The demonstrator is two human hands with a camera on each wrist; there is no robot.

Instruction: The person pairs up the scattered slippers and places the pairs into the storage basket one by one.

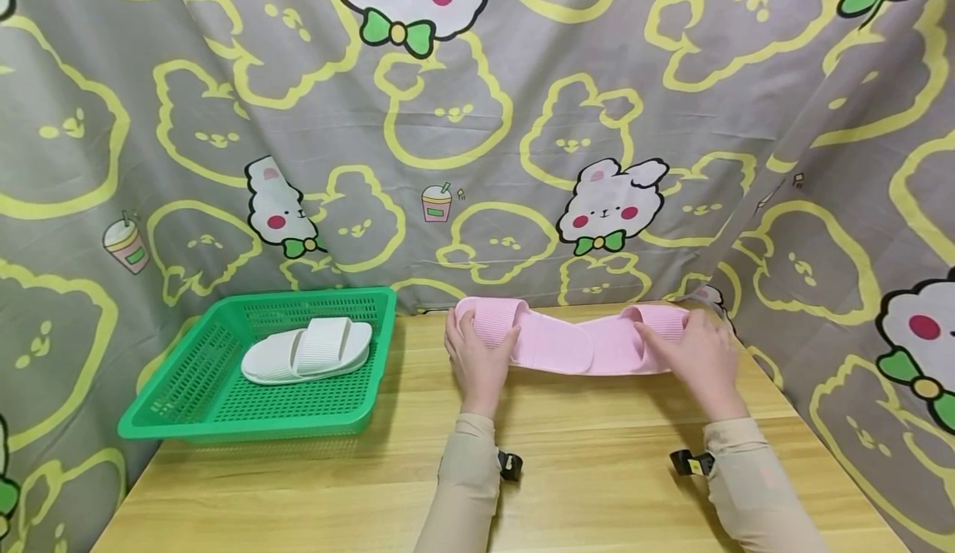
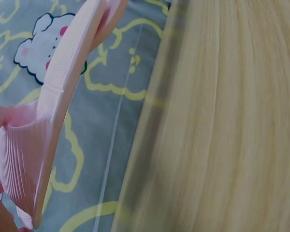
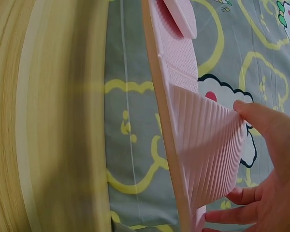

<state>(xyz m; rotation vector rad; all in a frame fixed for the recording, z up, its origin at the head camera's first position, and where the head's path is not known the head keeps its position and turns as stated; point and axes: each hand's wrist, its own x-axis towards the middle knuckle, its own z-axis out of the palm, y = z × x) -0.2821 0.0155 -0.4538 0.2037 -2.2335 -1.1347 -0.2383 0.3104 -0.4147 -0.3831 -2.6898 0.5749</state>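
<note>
Two pink slippers with ribbed straps are held up near the table's back edge, their heels overlapping in the middle. My left hand (image 1: 480,364) grips the left pink slipper (image 1: 555,344) around its strap end; in the left wrist view the thumb reaches the strap (image 2: 24,159). The right pink slipper (image 1: 613,339) is held by my right hand (image 1: 705,364), the thumb on the edge of its strap (image 3: 210,145) and the other fingers near the toe. Both wrist views show the slippers tilted, above the table. The fingers behind the slippers are partly hidden.
On the left of the wooden table (image 1: 582,453) stands a green basket (image 1: 254,430). White ribbed footwear (image 1: 321,350) lies in it; I cannot tell if it is one slipper or two. A patterned grey curtain (image 1: 492,180) hangs behind and at both sides.
</note>
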